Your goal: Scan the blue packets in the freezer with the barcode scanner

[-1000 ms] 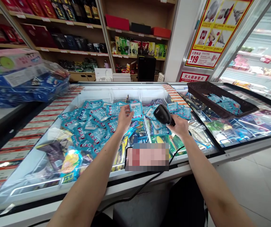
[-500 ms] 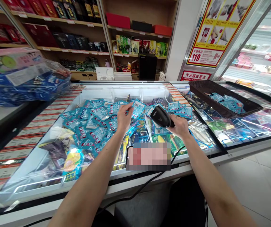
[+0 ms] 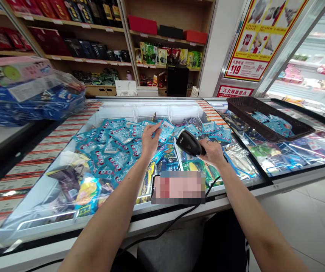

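Note:
Between the thumb and fingers of my left hand [image 3: 150,141] is a small blue packet [image 3: 166,130], its barcode side toward me. My right hand [image 3: 212,152] grips a black handheld barcode scanner [image 3: 190,143] by its handle, and the scanner's head points left at the packet, a short gap away. A black cable [image 3: 176,219] trails from it along the front edge. Many similar blue packets [image 3: 117,162] lie in a loose heap on the glass top of the freezer, left of and below my left hand. Several more [image 3: 217,132] lie beyond the scanner.
A dark brown basket [image 3: 298,133] holding some blue packets stands on the right. Plastic-wrapped boxes [image 3: 23,90] are stacked at the left. Near the front edge lies a blurred-out device [image 3: 178,187]. Shelves with goods [image 3: 162,68] line the back wall.
The scanner has shifted slightly left and down, closer to the packet and tilted more. My left hand and its packet have moved very little.

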Tool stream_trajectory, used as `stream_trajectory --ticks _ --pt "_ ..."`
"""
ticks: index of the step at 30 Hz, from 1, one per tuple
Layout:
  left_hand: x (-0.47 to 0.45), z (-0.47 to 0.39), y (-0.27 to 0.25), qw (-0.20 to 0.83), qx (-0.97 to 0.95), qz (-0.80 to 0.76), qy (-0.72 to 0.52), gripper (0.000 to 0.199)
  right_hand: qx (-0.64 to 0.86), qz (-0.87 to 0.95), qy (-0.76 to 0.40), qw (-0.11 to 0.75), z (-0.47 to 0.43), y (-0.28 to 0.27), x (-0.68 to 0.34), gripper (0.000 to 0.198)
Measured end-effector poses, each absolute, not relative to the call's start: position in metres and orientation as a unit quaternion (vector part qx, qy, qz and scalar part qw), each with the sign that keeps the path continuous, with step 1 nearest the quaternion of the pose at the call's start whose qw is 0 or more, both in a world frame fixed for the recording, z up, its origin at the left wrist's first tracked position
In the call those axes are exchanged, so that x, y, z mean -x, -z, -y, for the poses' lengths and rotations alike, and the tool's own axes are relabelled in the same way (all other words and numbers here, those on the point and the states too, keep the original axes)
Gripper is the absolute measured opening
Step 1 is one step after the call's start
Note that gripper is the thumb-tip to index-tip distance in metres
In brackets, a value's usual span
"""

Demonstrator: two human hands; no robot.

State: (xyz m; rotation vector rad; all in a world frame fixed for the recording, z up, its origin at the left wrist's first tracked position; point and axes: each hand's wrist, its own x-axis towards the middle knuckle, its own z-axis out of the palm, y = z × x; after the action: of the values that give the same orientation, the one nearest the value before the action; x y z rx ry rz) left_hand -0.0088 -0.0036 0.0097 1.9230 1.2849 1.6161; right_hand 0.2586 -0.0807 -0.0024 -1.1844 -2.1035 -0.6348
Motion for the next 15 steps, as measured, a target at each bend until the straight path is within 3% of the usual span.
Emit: stream_trajectory --ticks 8,15 --pt "0.009 0.002 -0.009 0.143 -0.674 -0.436 -0.579 0.032 0.447 0.805 0.235 0.311 0.08 0.004 -0.26 0.032" --pt "0.02 0.002 -0.015 0.039 -0.623 -0.476 -0.619 0.029 0.481 0.787 0.23 0.309 0.08 0.005 -0.262 0.032"
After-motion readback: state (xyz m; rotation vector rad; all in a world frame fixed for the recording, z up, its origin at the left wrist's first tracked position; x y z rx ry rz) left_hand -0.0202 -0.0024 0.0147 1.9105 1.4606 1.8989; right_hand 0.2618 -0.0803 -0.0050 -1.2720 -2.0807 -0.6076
